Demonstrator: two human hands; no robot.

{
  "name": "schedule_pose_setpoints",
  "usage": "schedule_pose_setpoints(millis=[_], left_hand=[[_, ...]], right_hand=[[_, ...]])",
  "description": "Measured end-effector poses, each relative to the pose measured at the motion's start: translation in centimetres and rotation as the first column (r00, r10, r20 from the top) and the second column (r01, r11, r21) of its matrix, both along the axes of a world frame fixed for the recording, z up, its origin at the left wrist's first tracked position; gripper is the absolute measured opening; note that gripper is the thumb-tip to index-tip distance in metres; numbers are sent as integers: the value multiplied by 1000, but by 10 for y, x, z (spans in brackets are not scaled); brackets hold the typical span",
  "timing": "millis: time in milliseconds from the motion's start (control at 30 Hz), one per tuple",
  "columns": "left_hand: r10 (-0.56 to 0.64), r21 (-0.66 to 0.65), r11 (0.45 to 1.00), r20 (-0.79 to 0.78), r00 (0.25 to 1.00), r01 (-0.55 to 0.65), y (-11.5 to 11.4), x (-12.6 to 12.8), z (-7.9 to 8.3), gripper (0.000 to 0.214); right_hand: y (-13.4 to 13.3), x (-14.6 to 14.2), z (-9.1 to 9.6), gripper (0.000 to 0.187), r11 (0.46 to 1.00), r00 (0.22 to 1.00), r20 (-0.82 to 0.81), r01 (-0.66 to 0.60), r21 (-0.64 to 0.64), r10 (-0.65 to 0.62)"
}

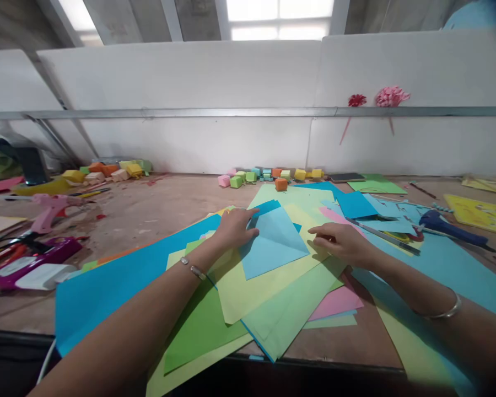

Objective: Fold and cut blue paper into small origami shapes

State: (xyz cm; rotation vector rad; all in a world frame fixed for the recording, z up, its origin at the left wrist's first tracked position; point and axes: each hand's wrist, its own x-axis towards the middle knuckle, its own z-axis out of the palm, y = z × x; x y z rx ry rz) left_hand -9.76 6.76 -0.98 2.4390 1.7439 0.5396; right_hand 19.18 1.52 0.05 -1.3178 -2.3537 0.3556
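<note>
A light blue square sheet of paper [275, 240] lies on a heap of coloured sheets [248, 286] in front of me. My left hand [235, 227] rests on its left edge, fingers curled down onto the paper. My right hand [342, 241] lies just right of the sheet, fingers bent and pointing toward its right corner, holding nothing that I can see. A darker blue sheet [268, 208] peeks out from under the light blue one. Each wrist wears a metal bangle.
Small folded paper cubes [273, 175] line the white back wall, with more cubes [107, 172] at far left. A pink glue gun [49, 212] and a purple case [28, 267] lie left. A blue glue gun [450, 227], a ruler [382, 236] and yellow sheets [479, 212] lie right. Two paper flowers [376, 99] hang on the wall.
</note>
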Motion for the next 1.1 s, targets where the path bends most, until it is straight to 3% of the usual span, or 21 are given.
schedule_pose_setpoints(millis=[133, 200, 300, 367, 400, 533, 633, 900, 1100], left_hand=[[-49, 10, 999, 130, 990, 48, -4, 2, 5, 48], [-107, 18, 994, 234, 966, 105, -7, 4, 8, 34], [-201, 23, 975, 507, 838, 219, -11, 7, 9, 30], [-182, 27, 977, 620, 763, 210, -11, 7, 7, 35], [-140, 31, 988, 623, 770, 154, -10, 7, 6, 38], [86, 79, 986, 519, 850, -149, -1, 0, 6, 44], [183, 85, 967, 428, 885, -241, 6, -7, 4, 46], [228, 19, 972, 138, 964, -232, 10, -8, -9, 59], [175, -33, 984, 68, 982, -174, -4, 2, -7, 59]], right_hand=[[-8, -11, -3, 49, 990, 991, -126, 19, -142, -37], [-10, -14, -3, 46, 985, 971, -227, 41, -167, -78], [-7, -13, -3, 21, 967, 892, -426, 45, -250, -151], [-2, -7, -3, 27, 950, 825, -522, 55, -309, -217], [2, -2, -2, 28, 945, 788, -560, 79, -317, -254], [21, 23, 2, 36, 924, 589, -715, 184, -335, -377], [27, 33, 3, 42, 907, 469, -776, 208, -367, -422], [25, 26, 1, 33, 877, 352, -804, 178, -446, -480], [27, 32, 1, 33, 871, 320, -810, 184, -456, -492]])
